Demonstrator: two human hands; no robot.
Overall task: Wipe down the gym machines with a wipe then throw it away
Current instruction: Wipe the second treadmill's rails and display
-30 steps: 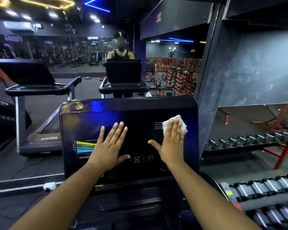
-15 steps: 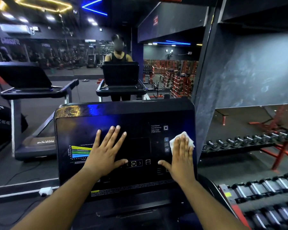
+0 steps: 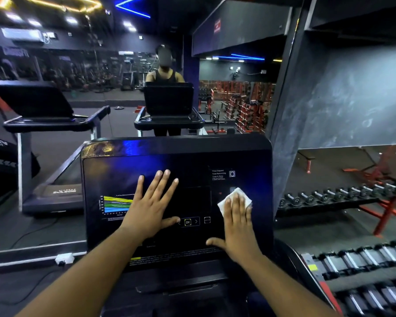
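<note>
A black treadmill console (image 3: 114, 177) with a glossy screen stands right in front of me. My left hand (image 3: 151, 207) lies flat on the middle of the screen, fingers spread and straight. My right hand (image 3: 238, 227) presses a white wipe (image 3: 224, 203) flat against the right side of the screen, below a small block of white text. The wipe shows only past the fingertips; the rest is under the palm.
A mirror wall (image 3: 124, 124) behind the console reflects a person, this treadmill and a second treadmill (image 3: 44, 120) at the left. Dumbbell racks (image 3: 352, 266) stand close at the right, by a dark pillar (image 3: 284, 133). A cable and plug (image 3: 64, 258) lie at the floor left.
My right hand has slid the wipe down the right side of the screen, from the upper part to the lower part. My left hand has stayed flat on the screen.
</note>
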